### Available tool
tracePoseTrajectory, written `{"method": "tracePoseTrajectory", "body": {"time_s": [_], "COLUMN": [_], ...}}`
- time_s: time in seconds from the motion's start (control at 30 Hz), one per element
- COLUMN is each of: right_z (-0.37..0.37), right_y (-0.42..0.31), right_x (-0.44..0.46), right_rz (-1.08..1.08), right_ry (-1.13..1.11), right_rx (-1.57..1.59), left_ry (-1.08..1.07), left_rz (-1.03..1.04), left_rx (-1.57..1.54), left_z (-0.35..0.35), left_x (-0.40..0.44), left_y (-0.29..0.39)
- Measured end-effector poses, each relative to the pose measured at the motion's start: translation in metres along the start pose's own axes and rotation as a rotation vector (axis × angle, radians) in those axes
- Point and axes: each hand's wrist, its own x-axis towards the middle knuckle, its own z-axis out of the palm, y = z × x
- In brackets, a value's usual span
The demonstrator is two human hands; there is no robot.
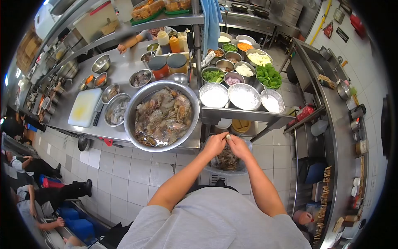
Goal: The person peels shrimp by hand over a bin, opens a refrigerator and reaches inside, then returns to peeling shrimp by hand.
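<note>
My left hand (216, 144) and my right hand (239, 146) meet in front of me, fingers closed together on a small pale shrimp (228, 137), mostly hidden by the fingers. Under them is a bin lined with clear plastic (244, 164), with a brown heap of shells (227, 159) in it. To the left, a large metal bowl (129, 114) holds whole raw shrimp (163, 114) in liquid. Beside that bowl, a smaller one (108, 121) contains pale peeled shrimp (120, 111).
A white cutting board (76, 118) and a knife (98, 114) lie on the left counter. Bowls of white powder (244, 96), chopped vegetables and leafy greens (268, 76) fill the right counter. Several people sit at the lower left; another person's hand (121, 48) shows behind the counter.
</note>
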Motion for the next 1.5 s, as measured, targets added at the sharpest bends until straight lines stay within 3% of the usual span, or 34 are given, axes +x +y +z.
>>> {"method": "tracePoseTrajectory", "body": {"time_s": [0.1, 0.23, 0.3, 0.47, 0.6, 0.7, 0.73, 0.8, 0.83, 0.9, 1.0, 1.13, 1.17, 1.23, 1.3, 1.43, 1.5], "right_z": [-0.004, 0.001, 0.003, -0.002, -0.016, -0.028, -0.027, -0.025, -0.026, -0.028, -0.02, -0.033, -0.035, -0.034, -0.027, -0.02, -0.016], "right_y": [-0.007, -0.015, -0.013, -0.01, 0.003, 0.014, 0.021, 0.024, 0.019, 0.007, 0.04, 0.053, 0.053, 0.06, 0.064, 0.063, 0.057], "right_x": [0.004, 0.004, 0.002, 0.002, 0.002, 0.003, 0.003, 0.006, 0.005, 0.001, 0.011, 0.011, 0.01, 0.01, 0.002, -0.004, -0.006], "right_rz": [0.027, 0.04, 0.055, 0.012, 0.059, 0.013, 0.019, 0.175, 0.178, 0.191, 0.228, 0.237, 0.223, 0.205, 0.096, -0.032, -0.033], "right_ry": [-0.067, 0.086, 0.126, 0.2, 0.18, 0.028, 0.035, -0.09, -0.086, -0.095, 0.071, 0.102, 0.098, 0.093, 0.098, 0.199, 0.226], "right_rx": [-0.108, -0.158, -0.209, -0.274, -0.312, 0.024, 0.023, 0.45, 0.452, 0.745, 0.576, 0.541, 0.458, 0.376, -0.07, -0.155, 0.024], "left_ry": [0.082, 0.158, 0.029, -0.017, -0.285, -0.497, -0.506, -0.588, -0.651, -0.688, -0.726, -0.798, -0.797, -0.559, -0.457, -0.241, -0.156], "left_rz": [0.075, 0.118, 0.035, 0.102, -0.019, -0.175, -0.173, -0.22, -0.229, -0.236, -0.279, -0.333, -0.334, -0.369, -0.412, -0.435, -0.403], "left_rx": [0.099, 0.122, 0.131, 0.111, -0.134, -0.575, -0.575, -0.825, -0.891, -0.916, -0.884, -0.77, -0.771, -0.806, -0.888, -1.005, -1.011], "left_z": [0.003, 0.005, -0.001, 0.002, -0.006, -0.016, -0.02, -0.028, -0.031, -0.032, -0.033, -0.032, -0.03, -0.024, -0.022, -0.014, -0.011], "left_x": [-0.001, -0.008, -0.007, 0.004, 0.009, 0.014, 0.014, 0.013, 0.014, 0.012, 0.008, 0.005, 0.004, 0.003, 0.003, 0.008, 0.01], "left_y": [0.005, 0.029, 0.04, 0.025, 0.022, 0.023, 0.023, 0.025, 0.025, 0.022, 0.02, 0.015, 0.012, 0.011, 0.015, 0.009, 0.003]}}
